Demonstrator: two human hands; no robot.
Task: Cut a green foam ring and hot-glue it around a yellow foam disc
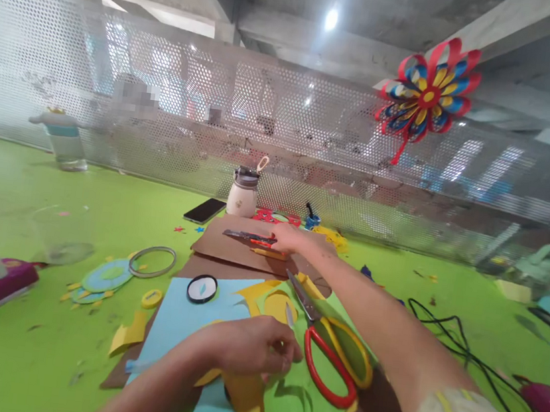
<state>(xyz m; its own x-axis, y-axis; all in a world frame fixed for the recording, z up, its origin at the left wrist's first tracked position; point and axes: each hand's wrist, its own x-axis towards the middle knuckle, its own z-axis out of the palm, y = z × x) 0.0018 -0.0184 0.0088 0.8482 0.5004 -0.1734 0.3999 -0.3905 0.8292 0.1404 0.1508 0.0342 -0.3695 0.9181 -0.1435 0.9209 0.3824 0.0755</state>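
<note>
My right hand (287,237) reaches far forward and rests on a red-and-grey utility knife (251,237) lying on brown cardboard (229,248); whether it grips the knife is unclear. My left hand (252,345) is near me, fingers pinched on a small pale strip (290,315) over sheets of yellow paper (241,399), green paper (290,408) and light blue paper (181,318). Scissors (332,353) with red and yellow handles lie open on the green sheet, just right of my left hand.
A jar with a lid (243,192) and a phone (205,210) stand behind the cardboard. A tape ring (152,261), a round lid (202,288) and paper scraps lie at left. A black cable (445,330) runs at right. A paper flower (428,98) hangs on the perforated screen.
</note>
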